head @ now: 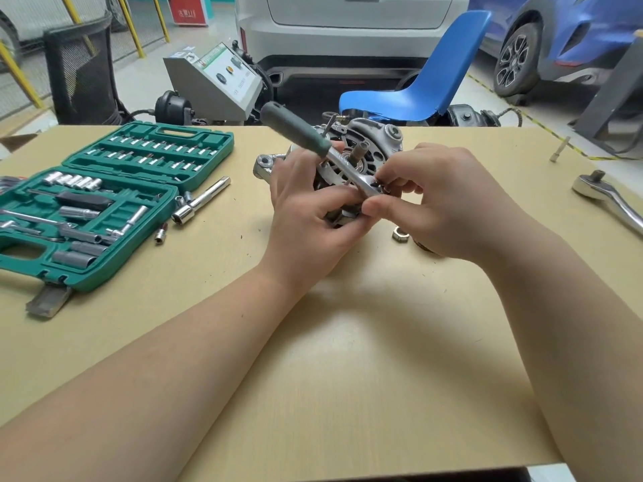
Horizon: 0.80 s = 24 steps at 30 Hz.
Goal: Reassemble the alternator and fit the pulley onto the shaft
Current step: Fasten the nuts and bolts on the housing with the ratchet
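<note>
Bright even overhead light; soft shadows under the forearms on the table (348, 377); wide-angle bending at edges.

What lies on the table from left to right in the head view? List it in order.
Green socket set case → loose extension bar → alternator, held by left hand and right hand → large ratchet near the right edge.

On the tabletop (313, 342), both hands work at the alternator (365, 147): left hand (306, 210) steadies it, right hand (442, 203) pinches the green-handled ratchet's (295, 128) head.
</note>
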Available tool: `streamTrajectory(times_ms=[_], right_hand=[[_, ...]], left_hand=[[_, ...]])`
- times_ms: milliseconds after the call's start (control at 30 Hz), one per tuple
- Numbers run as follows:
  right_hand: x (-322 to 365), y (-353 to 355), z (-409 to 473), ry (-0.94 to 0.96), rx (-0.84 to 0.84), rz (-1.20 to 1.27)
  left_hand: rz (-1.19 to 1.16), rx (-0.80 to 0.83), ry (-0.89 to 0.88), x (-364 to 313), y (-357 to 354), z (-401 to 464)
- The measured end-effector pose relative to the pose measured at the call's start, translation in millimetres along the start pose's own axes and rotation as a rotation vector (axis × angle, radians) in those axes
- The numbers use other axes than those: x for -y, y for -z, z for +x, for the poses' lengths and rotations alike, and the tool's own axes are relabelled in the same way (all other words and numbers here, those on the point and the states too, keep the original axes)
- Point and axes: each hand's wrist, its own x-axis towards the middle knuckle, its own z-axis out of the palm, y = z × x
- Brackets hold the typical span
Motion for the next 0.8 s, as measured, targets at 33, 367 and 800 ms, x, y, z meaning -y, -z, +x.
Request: streamTrajectory(times_ms=[33,367,800], right_hand=[[-0.8,1.9,-0.7,0.021,0.023,0.024],[0.8,-2.3,-1.7,0.001,-0.004,0.014],[-2.7,-3.9,-2.8,0.003,0.004,0.084]], left_hand=[[-0.006,0.001,0.006,-1.1,0.2,0.8],[0.022,-0.002,-0.032,3.8,-0.2,1.3],[0.018,-0.002,-0.014,4.3,1.1,1.8]])
